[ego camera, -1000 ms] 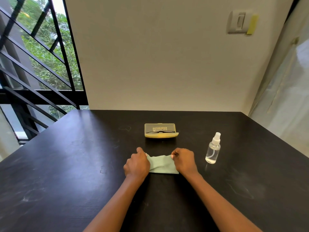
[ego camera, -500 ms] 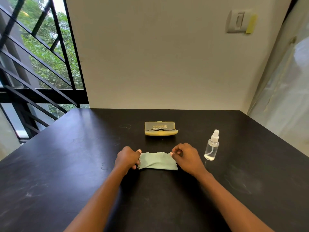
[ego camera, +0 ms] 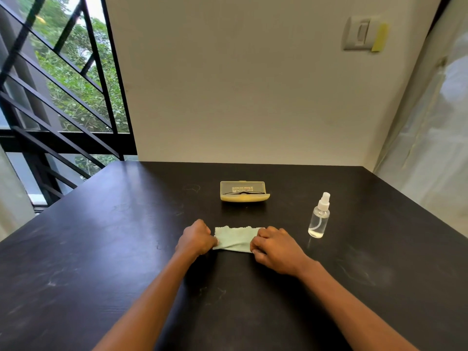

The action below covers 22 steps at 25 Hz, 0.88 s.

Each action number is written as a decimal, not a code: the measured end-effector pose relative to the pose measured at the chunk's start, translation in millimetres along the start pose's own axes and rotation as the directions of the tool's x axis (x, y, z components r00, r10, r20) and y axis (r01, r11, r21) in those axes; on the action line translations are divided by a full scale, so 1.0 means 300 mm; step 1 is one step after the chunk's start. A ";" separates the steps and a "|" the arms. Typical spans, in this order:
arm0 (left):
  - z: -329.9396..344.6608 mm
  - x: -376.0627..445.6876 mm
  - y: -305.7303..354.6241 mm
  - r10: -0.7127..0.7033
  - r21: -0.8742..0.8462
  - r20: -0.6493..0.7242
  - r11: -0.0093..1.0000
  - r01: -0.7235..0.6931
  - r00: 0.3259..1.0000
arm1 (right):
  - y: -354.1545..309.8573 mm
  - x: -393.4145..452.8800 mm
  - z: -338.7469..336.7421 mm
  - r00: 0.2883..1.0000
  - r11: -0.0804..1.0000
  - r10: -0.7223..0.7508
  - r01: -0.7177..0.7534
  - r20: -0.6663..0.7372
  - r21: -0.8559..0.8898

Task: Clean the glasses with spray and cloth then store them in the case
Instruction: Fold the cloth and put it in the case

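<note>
A pale green cloth (ego camera: 235,238) lies folded on the black table (ego camera: 101,249). My left hand (ego camera: 196,239) pinches its left end and my right hand (ego camera: 274,245) pinches its right end. Beyond the cloth stands a yellow glasses case (ego camera: 244,191) with its lid up, and dark-framed glasses (ego camera: 244,192) lie inside it. A clear spray bottle (ego camera: 319,216) with a white nozzle stands upright to the right of my right hand.
A beige wall rises behind the table's far edge. A window with black bars is at the left. A translucent plastic sheet hangs along the right side.
The cloth has been folded narrower along its length. Both hands have closed in on its two ends and now pinch the near corners.
</note>
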<state>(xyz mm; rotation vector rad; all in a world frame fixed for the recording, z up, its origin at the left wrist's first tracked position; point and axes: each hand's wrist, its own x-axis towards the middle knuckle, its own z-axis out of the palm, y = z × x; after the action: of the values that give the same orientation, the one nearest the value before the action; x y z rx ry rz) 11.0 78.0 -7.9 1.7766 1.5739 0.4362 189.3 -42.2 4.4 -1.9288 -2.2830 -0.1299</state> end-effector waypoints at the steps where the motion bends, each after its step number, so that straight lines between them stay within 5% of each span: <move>1: 0.001 -0.004 0.001 0.011 0.026 -0.010 1.000 -0.011 1.000 | 0.005 -0.009 0.000 1.000 1.000 -0.013 0.013 0.003 0.000; 10: 0.005 0.003 -0.017 0.174 0.127 -0.024 0.977 -0.169 0.985 | -0.029 -0.033 -0.025 0.998 0.991 0.011 -0.003 -0.058 0.134; 15: 0.008 0.002 -0.007 0.233 0.258 -0.063 0.943 -0.210 0.970 | -0.159 0.021 0.025 0.999 0.999 0.022 -0.021 -0.033 0.049; 22: 0.008 0.016 -0.020 0.170 0.224 -0.084 0.963 -0.147 0.982 | -0.165 0.006 0.041 0.994 0.988 0.111 -0.111 0.005 0.109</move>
<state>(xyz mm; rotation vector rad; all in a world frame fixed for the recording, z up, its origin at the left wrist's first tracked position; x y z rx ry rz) 9.3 81.9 -14.5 2.0867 1.6057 0.4519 139.5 -46.9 -6.0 -1.9929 -2.1275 0.0066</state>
